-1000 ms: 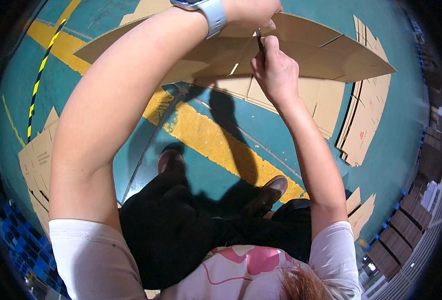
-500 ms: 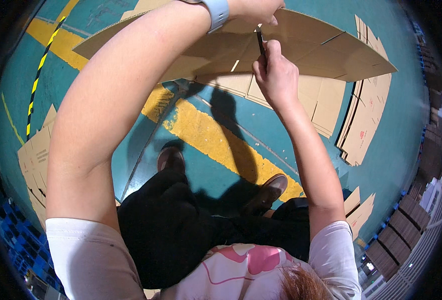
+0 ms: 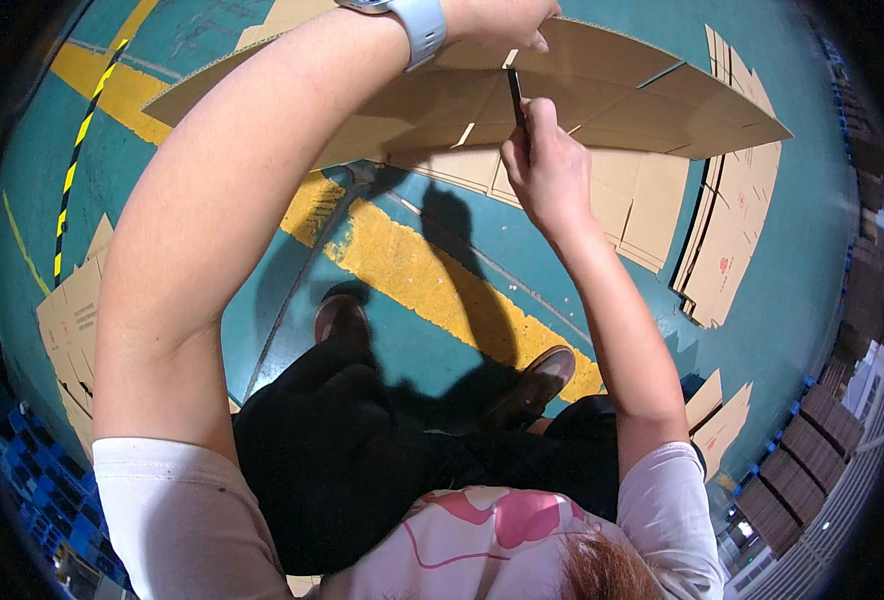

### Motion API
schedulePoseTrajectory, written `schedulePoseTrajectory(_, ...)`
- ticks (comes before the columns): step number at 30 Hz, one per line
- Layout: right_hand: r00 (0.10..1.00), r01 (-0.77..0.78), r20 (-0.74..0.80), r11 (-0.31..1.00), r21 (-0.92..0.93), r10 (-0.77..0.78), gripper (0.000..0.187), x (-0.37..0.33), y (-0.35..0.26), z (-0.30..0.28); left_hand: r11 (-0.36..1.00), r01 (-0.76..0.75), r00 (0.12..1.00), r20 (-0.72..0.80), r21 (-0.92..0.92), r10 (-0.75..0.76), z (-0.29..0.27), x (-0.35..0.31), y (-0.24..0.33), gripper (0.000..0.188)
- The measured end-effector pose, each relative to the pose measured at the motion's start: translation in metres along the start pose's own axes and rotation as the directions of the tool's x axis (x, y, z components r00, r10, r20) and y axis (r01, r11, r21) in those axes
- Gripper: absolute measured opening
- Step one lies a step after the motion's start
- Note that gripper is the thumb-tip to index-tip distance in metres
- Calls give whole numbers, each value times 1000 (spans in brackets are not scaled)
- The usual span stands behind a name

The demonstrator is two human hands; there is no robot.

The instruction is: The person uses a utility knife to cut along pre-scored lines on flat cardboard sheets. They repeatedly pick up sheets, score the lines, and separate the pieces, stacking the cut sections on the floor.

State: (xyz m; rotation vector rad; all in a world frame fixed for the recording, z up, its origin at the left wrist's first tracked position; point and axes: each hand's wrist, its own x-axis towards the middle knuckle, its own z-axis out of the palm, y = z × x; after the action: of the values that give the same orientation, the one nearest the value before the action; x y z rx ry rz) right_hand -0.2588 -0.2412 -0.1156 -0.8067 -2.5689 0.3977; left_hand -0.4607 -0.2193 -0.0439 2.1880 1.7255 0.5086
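Left hand is gripping the flat cardboard box; right hand is squeezing a dark pen, marking it, needing a steady line.

You have one view only, worn on your head and looking steeply down past your chest to the teal floor. Its fisheye lens bends straight edges near the dark rim. Your forearms rise from the lower edge, close to the lens; your shoes sit mid-frame.
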Motion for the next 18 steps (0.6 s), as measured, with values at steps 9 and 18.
schedulePoseTrajectory(9,953,-39,293,991,-126,75,29,-114,65,72,971,57,989,147,-232,-23,5,12,-5,29)
schedulePoseTrajectory(18,867,-459,217,552,696,448,14,27,17,28,955,217,894,435,-200,-111,-5,15,1,42)
